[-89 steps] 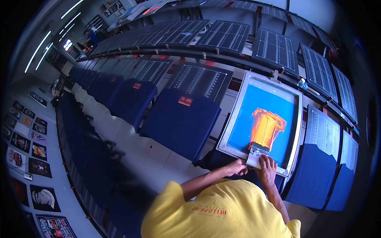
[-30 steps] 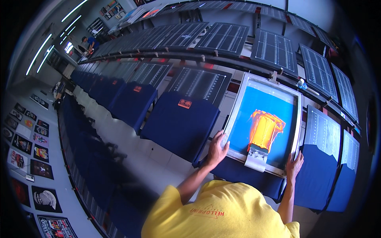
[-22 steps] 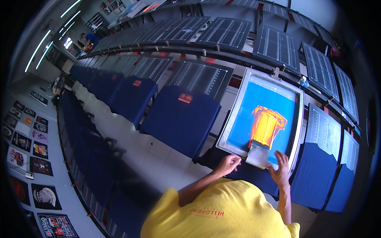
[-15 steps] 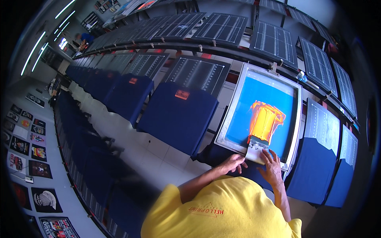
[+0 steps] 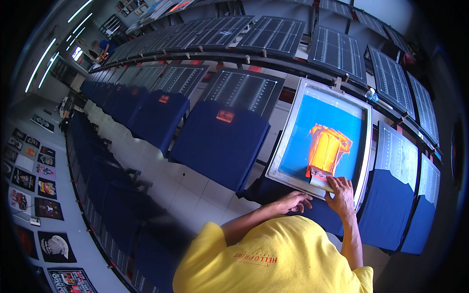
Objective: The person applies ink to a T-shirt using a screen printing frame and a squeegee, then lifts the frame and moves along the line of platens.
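A screen-printing frame (image 5: 280,163) with blue mesh (image 5: 337,115) lies in front of me over a navy shirt. Bright orange ink (image 5: 326,148) is spread over the lower middle of the mesh. My right hand (image 5: 341,194) grips a squeegee (image 5: 320,181) at its right end, fingers over the top edge. The squeegee is tilted at the near end of the ink, its blade edge smeared orange. Beside the frame's near edge, my left hand (image 5: 296,201) is off the squeegee, its fingers loosely apart with nothing visible in them.
Left of the frame, a navy shirt (image 5: 215,146) with a small orange print covers a printing board. More navy shirts (image 5: 383,215) drape boards on the right. A rail (image 5: 293,59) runs behind, carrying a small bottle (image 5: 371,94). Far left, a person (image 5: 104,48) stands.
The squeegee has tipped lower toward me, showing less of its face. My right hand has closed around its right end; my left hand has come away from its left corner.
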Tool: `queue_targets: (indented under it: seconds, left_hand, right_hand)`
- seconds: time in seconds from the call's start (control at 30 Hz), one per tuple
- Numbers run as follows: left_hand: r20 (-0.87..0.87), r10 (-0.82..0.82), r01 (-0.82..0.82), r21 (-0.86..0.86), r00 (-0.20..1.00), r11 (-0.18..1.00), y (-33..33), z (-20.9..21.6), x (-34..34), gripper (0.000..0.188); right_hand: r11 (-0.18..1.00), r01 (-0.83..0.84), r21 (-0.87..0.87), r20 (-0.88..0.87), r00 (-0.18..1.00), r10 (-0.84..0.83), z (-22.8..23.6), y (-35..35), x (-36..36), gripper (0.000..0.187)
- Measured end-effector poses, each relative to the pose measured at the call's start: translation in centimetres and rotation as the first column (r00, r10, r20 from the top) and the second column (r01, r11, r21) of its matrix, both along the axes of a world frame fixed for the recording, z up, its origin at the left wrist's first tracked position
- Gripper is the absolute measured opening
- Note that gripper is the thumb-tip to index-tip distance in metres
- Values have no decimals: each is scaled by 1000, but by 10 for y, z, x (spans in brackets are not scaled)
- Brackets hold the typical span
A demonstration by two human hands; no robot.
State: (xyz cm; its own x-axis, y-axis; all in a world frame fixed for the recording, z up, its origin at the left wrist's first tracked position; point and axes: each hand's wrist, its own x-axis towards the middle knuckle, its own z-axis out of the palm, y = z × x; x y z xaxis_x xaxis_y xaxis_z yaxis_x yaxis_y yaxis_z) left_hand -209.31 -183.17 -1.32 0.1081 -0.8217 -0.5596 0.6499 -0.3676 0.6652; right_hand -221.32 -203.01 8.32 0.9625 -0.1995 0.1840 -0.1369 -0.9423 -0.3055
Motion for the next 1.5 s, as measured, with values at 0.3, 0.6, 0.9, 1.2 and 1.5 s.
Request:
queue_targets:
  seconds: [0.3, 0.6, 0.9, 1.2, 1.5]
  left_hand:
    - [98, -17, 22, -51, 995, 998, -9, -22, 6, 31]
    - [460, -337, 325, 108, 821, 939, 27, 53, 51, 28]
    - [968, 210, -329, -245, -136, 912, 9, 36, 124, 39]
    - [997, 58, -327, -72, -52, 942, 1, 12, 144, 47]
    - [995, 89, -287, -73, 40, 955, 7, 13, 147, 46]
  right_hand:
    - [999, -34, -43, -41, 999, 32, -29, 6, -13, 57]
    - [999, -32, 5, -83, 996, 32, -22, 9, -21, 64]
    - [679, 734, 24, 135, 671, -729, -63, -76, -47, 51]
    - [639, 729, 245, 136, 626, -768, -114, -95, -51, 43]
    - [649, 712, 269, 168, 629, -759, -112, -92, -49, 41]
